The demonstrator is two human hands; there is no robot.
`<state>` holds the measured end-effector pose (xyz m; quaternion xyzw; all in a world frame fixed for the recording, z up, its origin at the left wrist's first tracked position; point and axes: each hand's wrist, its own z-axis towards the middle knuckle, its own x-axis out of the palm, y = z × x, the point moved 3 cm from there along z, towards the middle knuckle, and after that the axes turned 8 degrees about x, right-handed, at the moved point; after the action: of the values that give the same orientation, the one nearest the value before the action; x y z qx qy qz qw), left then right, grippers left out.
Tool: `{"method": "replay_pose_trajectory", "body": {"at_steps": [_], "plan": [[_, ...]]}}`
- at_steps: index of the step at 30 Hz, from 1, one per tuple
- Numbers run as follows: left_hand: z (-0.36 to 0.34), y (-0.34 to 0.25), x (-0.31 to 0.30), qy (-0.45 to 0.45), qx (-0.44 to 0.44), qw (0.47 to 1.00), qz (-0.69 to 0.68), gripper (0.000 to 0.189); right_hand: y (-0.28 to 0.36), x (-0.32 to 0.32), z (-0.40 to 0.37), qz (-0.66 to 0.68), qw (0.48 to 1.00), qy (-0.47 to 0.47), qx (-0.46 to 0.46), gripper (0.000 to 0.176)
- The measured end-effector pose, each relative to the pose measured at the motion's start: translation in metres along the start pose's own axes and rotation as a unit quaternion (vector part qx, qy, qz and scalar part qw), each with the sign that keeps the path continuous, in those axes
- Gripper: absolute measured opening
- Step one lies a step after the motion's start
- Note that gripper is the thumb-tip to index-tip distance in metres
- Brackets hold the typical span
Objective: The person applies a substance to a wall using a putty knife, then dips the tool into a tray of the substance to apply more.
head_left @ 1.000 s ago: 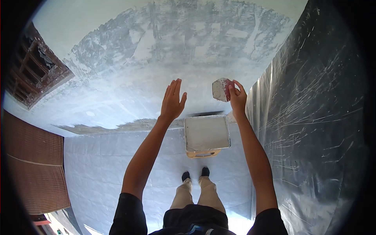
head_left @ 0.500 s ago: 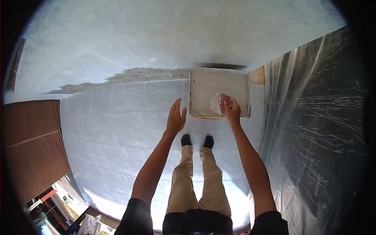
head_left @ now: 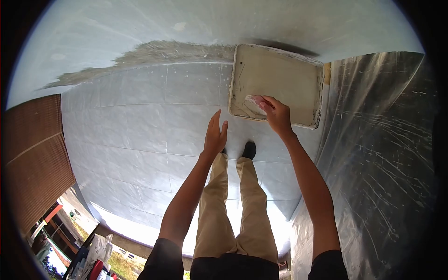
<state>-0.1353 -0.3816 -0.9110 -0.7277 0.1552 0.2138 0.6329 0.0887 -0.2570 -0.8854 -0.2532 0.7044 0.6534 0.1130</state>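
My right hand (head_left: 277, 114) holds a small plaster-coated sanding block (head_left: 253, 102) and presses it down at the near left part of a square plaster-smeared tray (head_left: 298, 81). The tray stands on a stool just ahead of my feet (head_left: 248, 150), close to the wall. My left hand (head_left: 215, 136) hangs flat in the air with its fingers together and slightly spread, holding nothing, to the left of the tray. My legs in beige trousers show below both hands.
A white wall (head_left: 140, 28) with a rough grey patch (head_left: 154, 51) at its base runs across the top. Pale sheeting (head_left: 130, 135) covers the floor. Clear plastic sheeting (head_left: 387, 154) hangs along the right. A brown ribbed panel (head_left: 32, 158) stands at the left.
My view has tipped from the wall down to the floor. My right hand brought the block from the wall down into the tray. My left hand dropped away from the wall.
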Motion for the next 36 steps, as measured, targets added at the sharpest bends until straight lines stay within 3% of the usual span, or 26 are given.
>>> {"method": "replay_pose_trajectory", "body": {"at_steps": [5,10,19,36], "plan": [[-0.003,0.006,0.002,0.001,-0.013,1.000,-0.009,0.054,0.019,-0.008,-0.004,-0.070,0.997,0.044,0.005,0.025],[-0.003,0.009,0.008,-0.001,-0.015,1.000,-0.016,0.054,0.024,-0.014,-0.002,-0.122,0.986,0.084,-0.075,0.024],[0.004,0.007,0.009,0.004,-0.014,1.000,-0.017,0.054,0.024,-0.014,0.002,-0.152,0.971,0.144,-0.116,0.029],[-0.002,0.013,0.006,0.003,-0.015,0.999,-0.029,0.053,0.012,-0.019,0.020,-0.141,0.971,0.174,-0.080,0.024]]}}
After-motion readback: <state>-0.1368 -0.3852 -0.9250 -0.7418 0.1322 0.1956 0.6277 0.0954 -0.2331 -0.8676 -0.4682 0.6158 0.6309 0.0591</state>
